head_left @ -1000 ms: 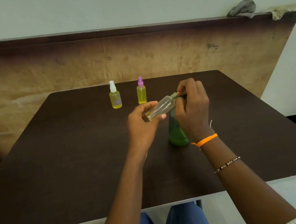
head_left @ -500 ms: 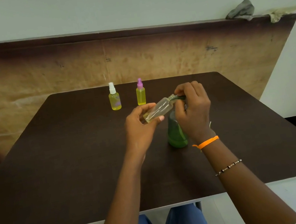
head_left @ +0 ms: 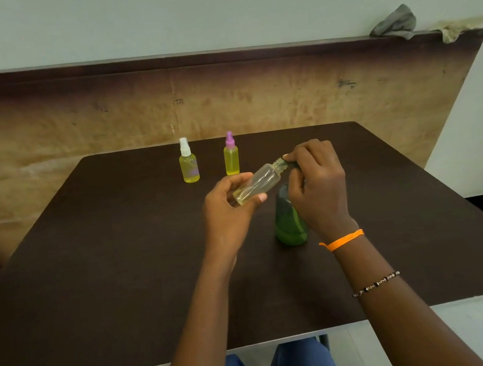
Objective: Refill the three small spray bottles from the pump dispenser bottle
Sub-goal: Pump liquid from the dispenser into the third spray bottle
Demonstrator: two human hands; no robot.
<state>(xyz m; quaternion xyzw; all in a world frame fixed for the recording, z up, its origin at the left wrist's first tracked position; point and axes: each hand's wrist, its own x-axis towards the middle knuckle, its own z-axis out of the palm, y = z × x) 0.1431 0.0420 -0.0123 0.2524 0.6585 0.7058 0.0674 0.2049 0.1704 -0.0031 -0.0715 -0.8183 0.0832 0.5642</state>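
Two capped spray bottles (head_left: 189,163) stand near the table's (head_left: 89,270) far edge. Left hand (head_left: 226,213) grips a tilted uncapped bottle (head_left: 257,182); right hand (head_left: 320,189) closes on the pump dispenser bottle's (head_left: 289,225) top mid-table, bare tabletop all round.

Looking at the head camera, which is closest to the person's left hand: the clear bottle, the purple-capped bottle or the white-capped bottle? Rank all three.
1. Clear bottle: held tilted in the left hand.
2. Purple-capped bottle: standing on the table, beyond the hand.
3. White-capped bottle: standing to the purple one's left, slightly farther; a close call.
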